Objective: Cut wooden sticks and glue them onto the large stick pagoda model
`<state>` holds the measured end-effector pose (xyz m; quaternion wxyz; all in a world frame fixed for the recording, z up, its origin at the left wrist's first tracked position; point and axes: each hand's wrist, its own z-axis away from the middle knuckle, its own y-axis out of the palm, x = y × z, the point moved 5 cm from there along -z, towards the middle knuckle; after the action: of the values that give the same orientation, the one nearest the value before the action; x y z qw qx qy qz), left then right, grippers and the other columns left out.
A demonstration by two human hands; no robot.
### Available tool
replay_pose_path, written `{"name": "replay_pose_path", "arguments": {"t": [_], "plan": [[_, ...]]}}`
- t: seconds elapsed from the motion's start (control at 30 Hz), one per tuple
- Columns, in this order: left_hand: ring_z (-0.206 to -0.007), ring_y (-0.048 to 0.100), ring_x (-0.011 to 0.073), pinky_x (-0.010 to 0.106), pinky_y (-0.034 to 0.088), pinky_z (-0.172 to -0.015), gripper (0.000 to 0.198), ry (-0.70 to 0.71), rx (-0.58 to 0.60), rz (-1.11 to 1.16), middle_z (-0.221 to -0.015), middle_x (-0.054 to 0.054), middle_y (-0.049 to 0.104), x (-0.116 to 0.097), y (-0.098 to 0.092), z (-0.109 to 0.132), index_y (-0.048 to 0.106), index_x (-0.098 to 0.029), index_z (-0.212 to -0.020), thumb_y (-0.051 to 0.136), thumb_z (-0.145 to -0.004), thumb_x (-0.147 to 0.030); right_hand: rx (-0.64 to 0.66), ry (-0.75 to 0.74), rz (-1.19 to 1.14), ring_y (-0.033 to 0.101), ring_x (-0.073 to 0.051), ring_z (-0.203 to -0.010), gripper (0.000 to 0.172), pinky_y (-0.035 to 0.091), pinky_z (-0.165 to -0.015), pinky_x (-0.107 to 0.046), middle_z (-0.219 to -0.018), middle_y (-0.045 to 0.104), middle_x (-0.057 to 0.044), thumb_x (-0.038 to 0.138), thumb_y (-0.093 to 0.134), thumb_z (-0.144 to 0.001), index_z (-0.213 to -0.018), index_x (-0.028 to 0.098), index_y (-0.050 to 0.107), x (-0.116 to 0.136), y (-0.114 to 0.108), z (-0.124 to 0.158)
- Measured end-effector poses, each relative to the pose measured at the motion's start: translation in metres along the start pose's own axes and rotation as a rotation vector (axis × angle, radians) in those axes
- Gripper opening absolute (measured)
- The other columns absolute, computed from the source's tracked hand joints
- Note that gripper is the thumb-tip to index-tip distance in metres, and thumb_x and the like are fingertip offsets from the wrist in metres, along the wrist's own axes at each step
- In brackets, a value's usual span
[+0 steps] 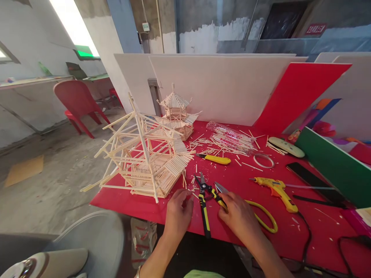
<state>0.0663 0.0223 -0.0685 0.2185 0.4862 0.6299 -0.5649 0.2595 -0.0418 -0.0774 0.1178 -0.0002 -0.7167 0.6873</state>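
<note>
My left hand [179,210] is closed in a pinch at the table's front, beside a stick model of a building [156,166]. Whatever lies between its fingertips is too small to make out. My right hand [239,214] has its fingers curled on one handle of the cutting pliers [205,216], whose jaws point away from me and whose handles are spread. Beneath that same hand lie scissors [268,229]; their blade tip and yellow handle loop show on either side. Small stick offcuts [193,180] are scattered near the jaws.
Behind the model stands a smaller stick pagoda [174,106]. A yellow utility knife [216,159], a bag of sticks [232,139], a roll of tape [263,160] and a corded glue gun [276,189] lie on the red table [234,175]. A grey stool [101,235] is at the left.
</note>
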Motion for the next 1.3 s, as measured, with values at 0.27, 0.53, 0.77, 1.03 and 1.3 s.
{"name": "replay_pose_path", "arguments": {"t": [0.27,0.53,0.77,1.03,1.3], "plan": [[-0.088,0.067,0.0214,0.031,0.052,-0.079,0.024,0.080,0.023,-0.214,-0.102,0.012,0.069,-0.005,0.019,-0.027,0.070,-0.018,-0.093,0.047,-0.091,-0.013,-0.016,0.038,-0.011,0.066,-0.026,-0.090,0.038,0.050,-0.077,-0.035,-0.098,0.067,-0.011,0.015,0.053,-0.082,-0.117,0.012,0.067,-0.013,0.001,0.007],[-0.074,0.063,0.0225,0.032,0.047,-0.071,0.023,-0.043,0.113,-0.475,-0.085,0.013,0.065,-0.007,0.045,-0.080,0.068,-0.016,-0.079,0.048,-0.087,-0.009,-0.031,0.027,-0.038,0.068,-0.024,-0.088,0.029,0.050,-0.069,-0.032,-0.101,0.069,-0.008,0.024,0.050,-0.091,-0.112,0.022,0.069,-0.017,-0.027,0.007],[-0.081,0.065,0.0249,0.032,0.046,-0.073,0.025,-0.152,0.114,-0.538,-0.085,0.015,0.065,-0.007,0.062,-0.119,0.067,-0.011,-0.090,0.047,-0.083,0.002,-0.111,0.008,-0.053,0.070,-0.023,-0.086,0.028,0.051,-0.065,-0.031,-0.102,0.071,-0.007,0.029,0.049,-0.093,-0.108,0.022,0.071,-0.024,-0.041,0.006],[-0.071,0.059,0.0200,0.031,0.044,-0.070,0.020,-0.094,0.075,-0.370,-0.078,0.008,0.061,-0.026,0.040,-0.094,0.063,-0.017,-0.069,0.053,-0.075,0.000,-0.239,-0.086,-0.211,0.071,-0.021,-0.086,0.028,0.053,-0.067,-0.030,-0.101,0.074,-0.005,0.027,0.048,-0.091,-0.105,0.024,0.072,-0.010,-0.060,0.000],[-0.074,0.056,0.0192,0.030,0.045,-0.071,0.011,-0.100,-0.037,0.058,-0.074,0.003,0.057,-0.028,0.013,-0.054,0.060,-0.020,-0.066,0.058,-0.076,-0.015,-0.157,-0.057,-0.141,0.071,-0.022,-0.084,0.025,0.051,-0.065,-0.029,-0.097,0.074,-0.005,0.027,0.051,-0.092,-0.104,0.024,0.073,-0.002,-0.047,0.007]]}}
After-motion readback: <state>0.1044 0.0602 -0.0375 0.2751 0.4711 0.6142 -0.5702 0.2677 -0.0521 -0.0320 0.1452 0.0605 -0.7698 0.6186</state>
